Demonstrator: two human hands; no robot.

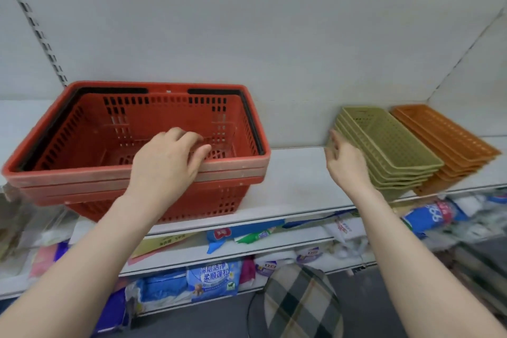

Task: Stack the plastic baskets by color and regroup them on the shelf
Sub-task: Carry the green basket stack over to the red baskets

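Plastic baskets sit in three color groups along the white shelf [296,181] I am looking at. At about 9 o'clock in my view stands the red stack [90,151]: large shopping baskets nested one in another, with black handles folded down along the top rim. I count roughly three rims, one above another. At about 3 o'clock lies the green stack [392,151], shallow slotted trays nested together and tilted in my wide-angle view. Just beside it, further toward 3 o'clock and touching or nearly touching it, is the orange stack [450,151] of the same kind of tray. The red stack and the green stack stand well apart, with bare shelf between them.

My left hand [167,162] rests over the near rim of the top red basket, fingers curled over the edge into the inside, so it grips that rim. My right hand [345,162] is at the left end of the green stack, spread with fingers loosely extended; the fingertips are at the stack's end wall, though I cannot tell whether they press on it or only brush it. It holds nothing.

Below the shelf, toward 6 o'clock, are lower shelves filled with packaged goods [211,280] in blue, white and pink wrappers. At about 5 o'clock, low in the view, is a round plaid cushion [301,302].
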